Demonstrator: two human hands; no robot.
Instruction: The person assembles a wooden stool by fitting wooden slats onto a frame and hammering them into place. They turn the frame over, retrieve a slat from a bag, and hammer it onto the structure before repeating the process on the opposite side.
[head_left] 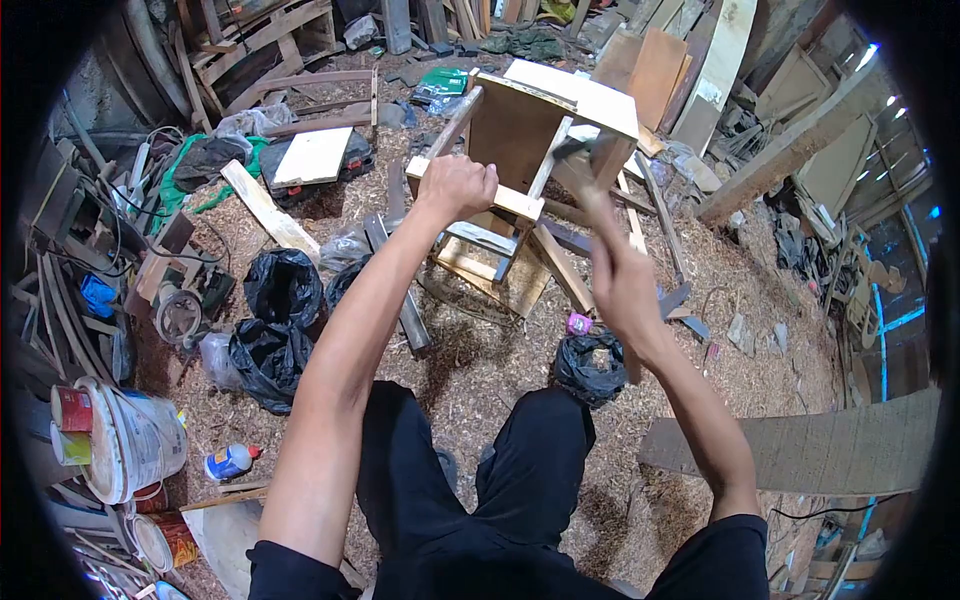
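You are gripping a rail of the wooden stool (530, 150) with your left hand (455, 187), fingers wrapped tight around it — the stool is lying tipped on the sawdust floor (480, 370) ahead of your knees. Your right hand (622, 280) is clenching a hammer (590, 165) handle, its head blurring against the stool's frame.

no legible text, cans (72, 425) and glue bottle (229, 461) labels too blurred to read
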